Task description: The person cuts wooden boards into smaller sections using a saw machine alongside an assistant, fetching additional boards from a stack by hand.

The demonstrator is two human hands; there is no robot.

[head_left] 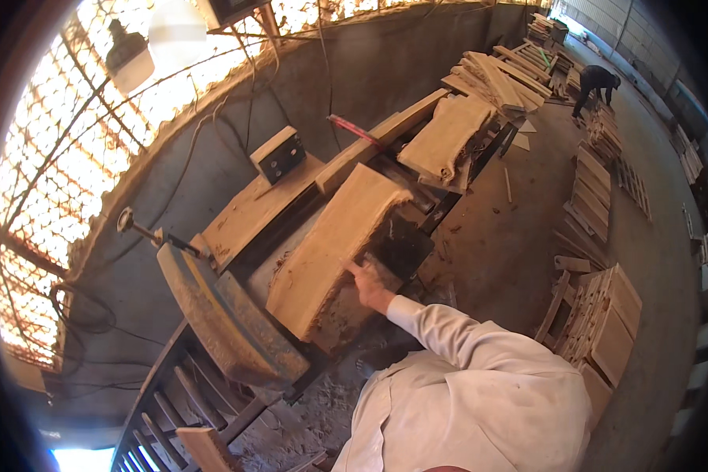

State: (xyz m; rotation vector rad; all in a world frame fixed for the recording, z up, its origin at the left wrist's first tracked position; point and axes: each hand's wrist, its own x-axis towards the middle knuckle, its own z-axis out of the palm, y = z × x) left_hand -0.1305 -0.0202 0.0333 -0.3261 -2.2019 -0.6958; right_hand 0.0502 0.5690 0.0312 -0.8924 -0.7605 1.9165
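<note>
My right hand (372, 287) grips the rough, bark-lined edge of a thick wooden slab (334, 240), near its middle. A fingertip shows on the pale top face; the other fingers are partly hidden at the edge. The slab lies aslant on a long woodworking machine, beside a wooden fence board (259, 204). Past its far end another rough-edged slab (446, 135) rests on the same machine. My left hand is out of view.
A worn, curved machine guard (220, 315) stands at the near left, below a clamp handle (126, 220). A switch box (281, 160) sits by the wall. Stacked boards (594, 322) lie on the right; farther back a person (596, 85) bends over more boards.
</note>
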